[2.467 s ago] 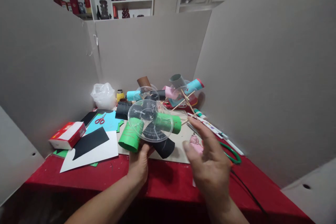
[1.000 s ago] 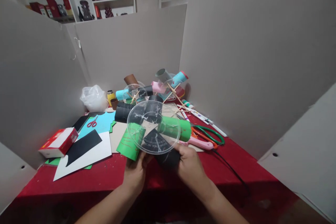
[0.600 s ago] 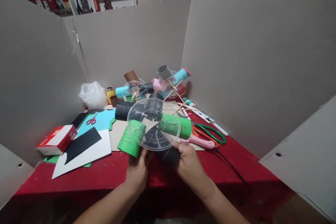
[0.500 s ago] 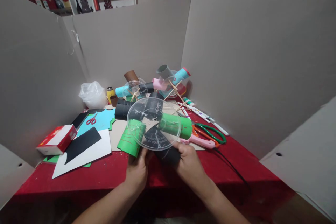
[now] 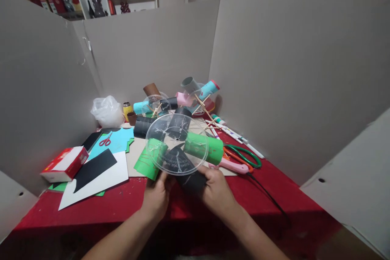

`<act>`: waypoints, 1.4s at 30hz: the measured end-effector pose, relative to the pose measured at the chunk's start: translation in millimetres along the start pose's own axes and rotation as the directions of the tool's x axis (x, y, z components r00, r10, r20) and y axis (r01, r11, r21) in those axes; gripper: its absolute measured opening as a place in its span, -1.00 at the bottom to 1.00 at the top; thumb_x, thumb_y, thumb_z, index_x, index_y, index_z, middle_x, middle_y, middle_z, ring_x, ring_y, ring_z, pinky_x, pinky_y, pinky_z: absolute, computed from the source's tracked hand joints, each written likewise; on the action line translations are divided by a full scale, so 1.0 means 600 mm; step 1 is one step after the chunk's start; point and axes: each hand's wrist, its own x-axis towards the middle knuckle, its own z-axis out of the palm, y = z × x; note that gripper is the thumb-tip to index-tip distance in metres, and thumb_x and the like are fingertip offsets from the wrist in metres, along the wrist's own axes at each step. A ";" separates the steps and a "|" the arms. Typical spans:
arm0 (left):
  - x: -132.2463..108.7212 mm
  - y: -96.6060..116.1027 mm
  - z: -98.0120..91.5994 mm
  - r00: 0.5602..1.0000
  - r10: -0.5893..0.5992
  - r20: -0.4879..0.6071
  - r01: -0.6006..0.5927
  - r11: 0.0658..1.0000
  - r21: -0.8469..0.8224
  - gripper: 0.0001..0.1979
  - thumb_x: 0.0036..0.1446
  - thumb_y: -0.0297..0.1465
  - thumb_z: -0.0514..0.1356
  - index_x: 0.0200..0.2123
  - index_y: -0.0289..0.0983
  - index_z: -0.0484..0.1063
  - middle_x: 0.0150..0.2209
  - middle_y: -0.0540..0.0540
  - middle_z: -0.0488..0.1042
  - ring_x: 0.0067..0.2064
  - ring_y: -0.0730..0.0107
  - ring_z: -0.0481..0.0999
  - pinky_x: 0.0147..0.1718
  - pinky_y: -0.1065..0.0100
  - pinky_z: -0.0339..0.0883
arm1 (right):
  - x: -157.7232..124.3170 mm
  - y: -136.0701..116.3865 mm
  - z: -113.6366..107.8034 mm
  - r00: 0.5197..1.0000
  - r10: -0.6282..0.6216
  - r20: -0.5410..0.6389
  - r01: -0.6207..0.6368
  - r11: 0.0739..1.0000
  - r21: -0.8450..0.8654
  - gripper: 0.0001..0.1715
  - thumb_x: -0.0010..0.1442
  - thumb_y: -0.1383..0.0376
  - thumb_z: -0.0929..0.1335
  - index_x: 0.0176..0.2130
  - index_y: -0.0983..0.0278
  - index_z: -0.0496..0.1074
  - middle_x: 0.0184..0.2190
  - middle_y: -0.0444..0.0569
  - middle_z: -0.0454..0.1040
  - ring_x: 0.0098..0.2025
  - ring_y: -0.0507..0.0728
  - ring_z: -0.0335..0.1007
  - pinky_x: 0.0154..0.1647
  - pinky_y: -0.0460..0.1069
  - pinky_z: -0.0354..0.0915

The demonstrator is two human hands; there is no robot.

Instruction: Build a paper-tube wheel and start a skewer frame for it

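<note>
Grey panels (image 5: 274, 69) wall in a red surface (image 5: 122, 203) littered with paper sheets (image 5: 97, 174) and scissors (image 5: 234, 157). Above its near edge, the left hand (image 5: 157, 199) and right hand (image 5: 217, 193) both clasp a tube wheel (image 5: 176, 144) of green and black tubes under a clear disc. The right hand grips its black tube (image 5: 193, 180).

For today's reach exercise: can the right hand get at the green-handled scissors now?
Likely yes, once freed: the right hand holds the black tube, but the green-handled scissors lie uncovered just beyond it.
</note>
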 end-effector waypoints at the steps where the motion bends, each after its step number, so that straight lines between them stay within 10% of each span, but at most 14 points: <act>1: 0.004 0.000 0.001 1.000 -0.010 0.012 0.010 0.999 -0.030 -0.83 -0.13 -0.36 0.39 -0.37 -0.15 0.58 -0.08 -0.06 0.56 0.14 0.06 0.40 0.14 0.14 0.29 | -0.001 -0.002 -0.001 1.000 0.003 0.004 -0.003 1.000 -0.025 -0.77 0.17 0.33 0.33 -0.21 0.24 0.58 -0.45 -0.10 0.56 -0.39 0.16 0.48 -0.40 -0.04 0.35; 9: 0.034 0.019 -0.009 0.980 -0.166 0.113 0.199 0.886 -0.420 -0.58 -0.10 -0.46 0.38 -0.10 -0.28 0.47 -0.28 -0.06 0.59 -0.25 0.32 0.59 -0.19 0.27 0.50 | -0.022 -0.018 -0.037 1.000 -0.004 0.012 0.005 0.995 -0.103 -0.72 0.23 0.15 0.33 -0.37 0.26 0.52 -0.58 -0.12 0.46 -0.54 0.06 0.36 -0.52 -0.09 0.27; 15: 0.042 0.029 -0.030 0.984 -0.103 0.146 0.154 0.904 -0.399 -0.52 -0.08 -0.46 0.39 -0.03 -0.29 0.46 -0.36 -0.08 0.60 -0.24 0.28 0.61 -0.16 0.27 0.49 | -0.018 0.008 -0.060 0.945 0.145 -0.294 -0.124 0.988 0.089 -0.60 0.21 0.02 0.34 -0.42 0.27 0.51 -0.60 -0.08 0.46 -0.57 0.06 0.36 -0.51 -0.09 0.33; 24: 0.049 0.061 -0.062 0.980 -0.132 0.150 0.166 0.955 -0.246 -0.47 -0.29 -0.34 0.50 -0.16 -0.32 0.55 -0.41 -0.09 0.60 -0.24 0.16 0.60 -0.22 0.28 0.47 | 0.006 0.017 -0.054 0.901 0.286 -0.325 -0.194 0.938 0.289 -0.51 0.10 -0.09 0.40 -0.27 0.29 0.53 -0.43 -0.01 0.52 -0.48 0.04 0.37 -0.48 -0.10 0.32; 32: 0.062 0.073 -0.106 0.963 -0.166 0.213 0.176 0.984 -0.032 -0.59 -0.27 -0.30 0.48 -0.28 -0.33 0.58 -0.39 -0.14 0.60 -0.23 0.14 0.57 -0.26 0.29 0.42 | 0.033 0.021 -0.044 0.895 0.440 0.072 -0.371 0.644 0.669 -0.42 0.06 -0.09 0.43 -0.09 0.28 0.51 -0.11 0.12 0.54 -0.26 0.14 0.47 -0.43 -0.07 0.37; 42: 0.067 0.111 -0.123 0.925 -0.311 0.218 0.288 0.949 0.133 -0.62 -0.27 -0.46 0.43 -0.27 -0.37 0.55 -0.38 -0.18 0.62 -0.27 0.08 0.61 -0.36 0.31 0.44 | 0.049 0.020 0.006 0.846 0.367 0.387 -0.533 0.626 0.570 -0.69 0.03 0.17 0.49 -0.24 0.31 0.56 -0.35 -0.01 0.58 -0.46 0.02 0.42 -0.52 -0.13 0.28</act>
